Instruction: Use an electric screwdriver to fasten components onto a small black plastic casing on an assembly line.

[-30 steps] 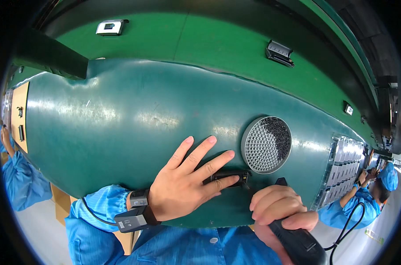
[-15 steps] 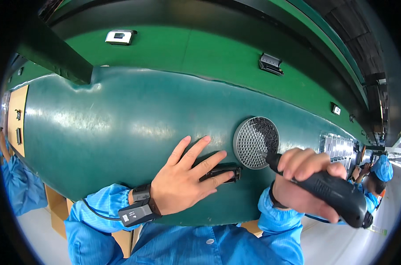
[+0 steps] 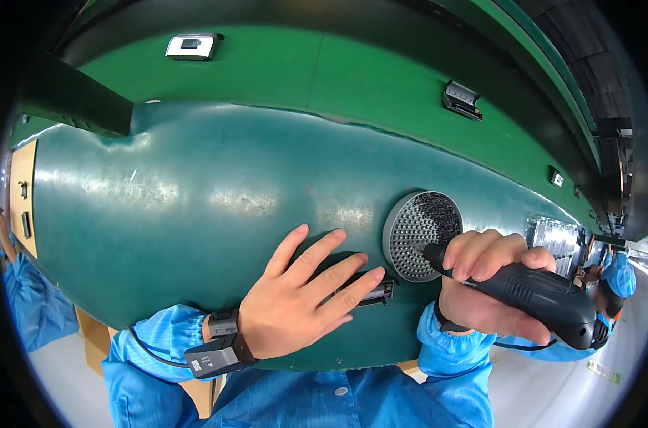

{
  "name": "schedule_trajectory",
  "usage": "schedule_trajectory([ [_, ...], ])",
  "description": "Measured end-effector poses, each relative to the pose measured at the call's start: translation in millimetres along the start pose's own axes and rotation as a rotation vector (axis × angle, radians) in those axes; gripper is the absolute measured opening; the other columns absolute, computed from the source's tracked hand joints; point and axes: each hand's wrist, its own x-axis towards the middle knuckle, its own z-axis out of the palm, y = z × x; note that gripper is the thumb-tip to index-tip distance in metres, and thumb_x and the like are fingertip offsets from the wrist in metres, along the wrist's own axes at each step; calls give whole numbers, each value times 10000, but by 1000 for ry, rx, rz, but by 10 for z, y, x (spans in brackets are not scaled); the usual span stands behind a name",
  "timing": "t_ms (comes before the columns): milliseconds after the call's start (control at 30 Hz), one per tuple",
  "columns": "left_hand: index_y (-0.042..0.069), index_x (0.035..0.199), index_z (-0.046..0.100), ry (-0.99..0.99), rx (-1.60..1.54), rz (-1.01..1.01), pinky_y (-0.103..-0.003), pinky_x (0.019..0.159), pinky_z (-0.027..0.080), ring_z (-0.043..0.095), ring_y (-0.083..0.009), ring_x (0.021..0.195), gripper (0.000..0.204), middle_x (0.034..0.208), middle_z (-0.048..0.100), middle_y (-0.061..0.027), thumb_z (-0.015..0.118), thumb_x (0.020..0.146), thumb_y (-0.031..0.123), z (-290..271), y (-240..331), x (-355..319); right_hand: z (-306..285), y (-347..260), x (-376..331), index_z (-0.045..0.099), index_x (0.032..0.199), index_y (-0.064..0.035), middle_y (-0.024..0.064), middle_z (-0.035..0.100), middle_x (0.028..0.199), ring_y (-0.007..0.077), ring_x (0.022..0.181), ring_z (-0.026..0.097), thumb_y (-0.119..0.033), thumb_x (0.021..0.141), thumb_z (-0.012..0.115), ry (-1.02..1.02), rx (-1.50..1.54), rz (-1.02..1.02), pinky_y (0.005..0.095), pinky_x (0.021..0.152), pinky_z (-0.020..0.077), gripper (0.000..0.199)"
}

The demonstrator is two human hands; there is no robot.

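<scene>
Apparently, a fetching step is in hand above the smooth green table (image 3: 195, 250), its surface worn pale in patches: screws (image 3: 444, 212) seem to be sought with the driver (image 3: 545, 296). This tool, black, rounded and ribbed along its flank, is gripped in the right hand (image 3: 481, 308) and slanted from near right over the dish (image 3: 409, 239). The left hand (image 3: 288, 310) is laid to the left, fingers spread apart, with the part (image 3: 383, 292) partly covered beneath them. The dish is round, grey and low-walled, its floor closely dimpled. The part, slim, black and oblong, is set just near-left of the dish. The screws, if such they are, form a dark, grainy heap at the dish's far right. For the next move, a steady tip is called for; whether a screw is touched cannot be told.
</scene>
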Motion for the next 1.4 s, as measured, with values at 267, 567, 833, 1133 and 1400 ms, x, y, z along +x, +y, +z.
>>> schedule_trajectory([
  [267,120,1388,600,1,-28,-15,-596,1179,271,484,-345,1378,747,1356,620,-59,836,705,310,-14,2,7,27,34,-68,453,1248,-57,139,597,804,253,592,581,-811,827,582,-29,-40,-10,397,528,504,873],
  [567,97,1256,682,45,-45,-5,-590,1171,297,528,-332,1338,599,1263,653,-59,834,710,289,-13,1,-58,229,-438,-259,497,1189,-79,74,556,721,194,541,541,-585,865,746,22,-42,-53,326,448,458,651],
  [833,99,1200,717,83,-81,-34,-576,1157,333,547,-317,1298,562,1194,656,-51,852,677,254,50,-17,-30,233,-374,-296,454,1310,-39,178,593,871,272,659,571,-601,948,622,-249,7,22,411,526,468,689],
  [1133,110,1195,726,93,-105,-44,-574,1141,363,562,-329,1253,560,1098,634,-51,856,668,246,75,-107,15,219,-201,-313,463,1288,-15,197,591,842,277,634,584,-597,934,647,-238,-20,-9,418,524,475,706],
  [1400,118,1201,727,89,-108,-53,-574,1146,358,559,-327,1258,556,1100,633,-50,853,675,248,89,-123,-5,227,-99,-336,456,1271,4,197,586,832,266,610,579,-616,929,643,-231,0,-58,411,509,484,732],
])
